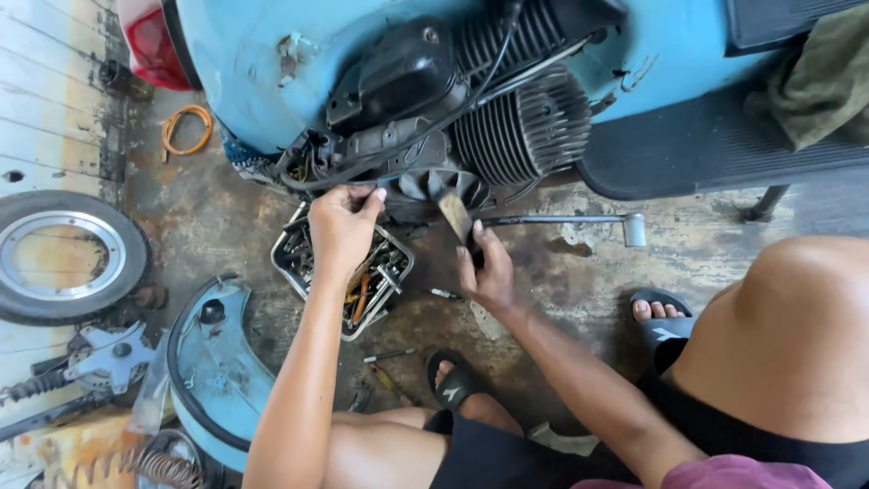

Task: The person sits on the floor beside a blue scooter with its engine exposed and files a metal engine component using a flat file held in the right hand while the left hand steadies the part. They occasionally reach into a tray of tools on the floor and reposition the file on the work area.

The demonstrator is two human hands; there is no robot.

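Black sandals and bare knees sit nearest the camera on the stained concrete floor (pixel 226 226), with a few loose small tools (pixel 389 356) lying by the left foot; just beyond them a square metal tray (pixel 288 263) holds a jumble of bolts, nuts and small hand tools, one with an orange grip. Over that tray the left hand (pixel 342 226) is raised with its fingertips pinched on the lower edge of the engine (pixel 434 118), though what exactly they pinch cannot be told. Beside it the right hand (pixel 487 272) grasps a paintbrush (pixel 455 215), bristles pointing up at the dark finned flywheel fan (pixel 439 186). A long socket wrench (pixel 570 220) lies on the floor to the right. Farther off, the exposed engine shows grey ribbed cylinder fins, black hoses and a black cover, set in the pale blue scooter body (pixel 244 63), while a removed blue side panel (pixel 213 362) and a wheel (pixel 63 258) rest at the left
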